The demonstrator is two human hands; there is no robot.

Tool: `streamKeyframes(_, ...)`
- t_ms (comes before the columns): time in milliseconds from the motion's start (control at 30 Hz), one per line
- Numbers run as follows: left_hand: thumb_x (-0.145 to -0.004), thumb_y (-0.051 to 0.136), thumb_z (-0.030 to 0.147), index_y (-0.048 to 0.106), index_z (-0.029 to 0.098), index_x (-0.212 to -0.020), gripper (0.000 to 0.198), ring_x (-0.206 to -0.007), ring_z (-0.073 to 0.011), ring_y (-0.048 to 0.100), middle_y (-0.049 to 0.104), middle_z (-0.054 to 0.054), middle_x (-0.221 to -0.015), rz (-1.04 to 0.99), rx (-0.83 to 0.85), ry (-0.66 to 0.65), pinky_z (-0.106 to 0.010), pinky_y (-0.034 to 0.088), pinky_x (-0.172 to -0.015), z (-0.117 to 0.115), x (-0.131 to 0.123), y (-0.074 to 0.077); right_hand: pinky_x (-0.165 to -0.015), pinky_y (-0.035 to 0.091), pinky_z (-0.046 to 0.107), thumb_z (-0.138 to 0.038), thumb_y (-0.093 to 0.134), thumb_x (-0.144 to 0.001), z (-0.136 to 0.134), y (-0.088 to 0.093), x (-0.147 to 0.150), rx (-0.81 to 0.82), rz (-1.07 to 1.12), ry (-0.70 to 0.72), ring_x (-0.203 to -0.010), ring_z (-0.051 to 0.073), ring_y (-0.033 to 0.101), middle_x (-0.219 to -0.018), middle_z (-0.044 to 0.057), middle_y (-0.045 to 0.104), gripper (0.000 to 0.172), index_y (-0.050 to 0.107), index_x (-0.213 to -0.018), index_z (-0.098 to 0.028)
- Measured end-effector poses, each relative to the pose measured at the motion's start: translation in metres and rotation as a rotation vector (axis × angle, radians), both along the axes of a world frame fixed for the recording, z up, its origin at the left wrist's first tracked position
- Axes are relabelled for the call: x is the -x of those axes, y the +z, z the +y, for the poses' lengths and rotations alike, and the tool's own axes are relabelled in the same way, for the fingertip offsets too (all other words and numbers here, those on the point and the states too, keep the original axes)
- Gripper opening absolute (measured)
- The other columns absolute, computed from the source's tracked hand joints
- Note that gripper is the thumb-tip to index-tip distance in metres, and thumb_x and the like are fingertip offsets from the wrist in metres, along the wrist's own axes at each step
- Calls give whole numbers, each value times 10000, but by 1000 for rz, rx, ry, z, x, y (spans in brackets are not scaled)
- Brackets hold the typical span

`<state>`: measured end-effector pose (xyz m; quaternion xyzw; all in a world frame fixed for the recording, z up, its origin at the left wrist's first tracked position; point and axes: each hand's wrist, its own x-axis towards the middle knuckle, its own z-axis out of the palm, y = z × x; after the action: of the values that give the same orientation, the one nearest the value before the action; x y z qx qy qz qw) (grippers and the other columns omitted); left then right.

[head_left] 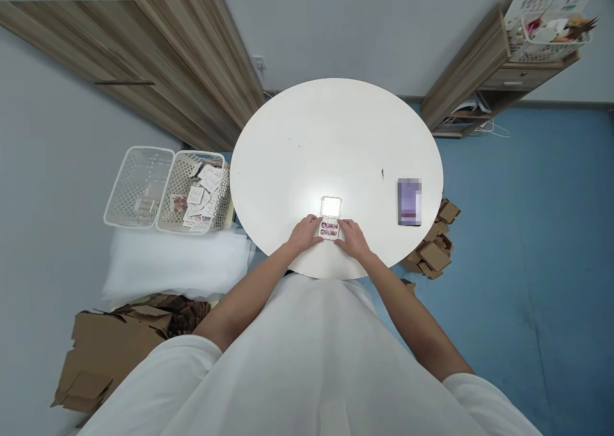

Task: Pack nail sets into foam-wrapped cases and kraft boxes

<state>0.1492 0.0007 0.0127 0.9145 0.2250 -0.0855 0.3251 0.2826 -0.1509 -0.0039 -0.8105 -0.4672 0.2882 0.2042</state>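
A small clear hinged case point(330, 207) lies on the white round table point(336, 129) close to its near edge, lid raised and tilted away from me. Inside its base sit several dark red, nail-shaped pieces point(329, 229) in two rows on a white card. My left hand point(305, 233) grips the base at its left side, thumb near the front corner. From the right, my right hand point(352, 238) holds the opposite side in the same way. Both hands have their fingers closed against the case's edges.
A purple box point(409, 202), partly pixelated, lies at the table's right. Left of the table stand two white plastic baskets, one point(163, 226) with cards and packets. Cardboard point(110, 353) is piled at lower left, folded cartons point(434, 247) at right. Wooden cabinets point(192, 46) stand behind.
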Motion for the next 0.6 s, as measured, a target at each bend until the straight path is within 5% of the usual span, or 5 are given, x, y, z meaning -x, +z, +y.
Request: streamKeyframes(600, -715, 626, 309, 390, 238, -1259, 597, -932, -226, 515, 512, -63, -1028, 42, 9, -55, -314, 423, -725, 3, -3, -11, -882, 396, 410, -226, 594, -699, 4, -4, -2, 30, -33, -13, -1088, 270, 405, -1203, 84, 455, 619, 379, -1280, -210)
